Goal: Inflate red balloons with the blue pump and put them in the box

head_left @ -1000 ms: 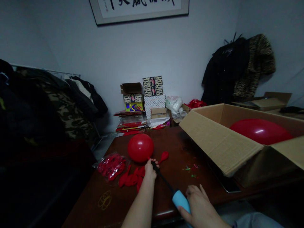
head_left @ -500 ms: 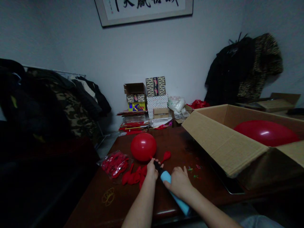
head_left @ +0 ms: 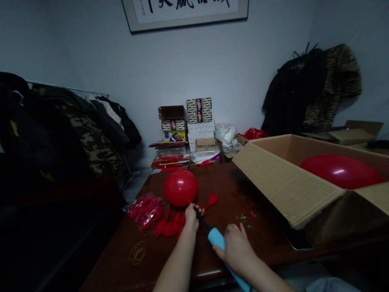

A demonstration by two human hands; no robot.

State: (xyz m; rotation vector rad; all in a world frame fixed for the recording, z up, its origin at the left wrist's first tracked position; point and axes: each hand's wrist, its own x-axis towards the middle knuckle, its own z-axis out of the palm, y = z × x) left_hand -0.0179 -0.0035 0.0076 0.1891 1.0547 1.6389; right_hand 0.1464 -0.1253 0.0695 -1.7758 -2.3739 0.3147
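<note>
In the head view, my left hand (head_left: pixel 192 215) is closed round the black nozzle end of a balloon pump (head_left: pixel 216 237), where the neck of a partly inflated red balloon (head_left: pixel 180 187) meets it. My right hand (head_left: pixel 237 248) grips the pump's light blue barrel, which slants down toward the table's near edge. A length of black shaft shows between the hands. Beside my left wrist lie several flat red balloons (head_left: pixel 170 227), and one more limp balloon (head_left: pixel 213 199) rests just beyond my fingers.
A clear bag of red balloons (head_left: pixel 146 211) lies left on the dark wooden table (head_left: pixel 170 263), near yellow rubber bands (head_left: pixel 137 252). An open cardboard box (head_left: pixel 282 182) at right holds a large red balloon (head_left: pixel 340 171). Beneath its edge is a dark flat device (head_left: pixel 293 235). Stacked boxes (head_left: pixel 200 129) stand behind.
My right hand has drawn the blue barrel back toward me, so more black shaft shows. My left hand and the balloon have shifted slightly left.
</note>
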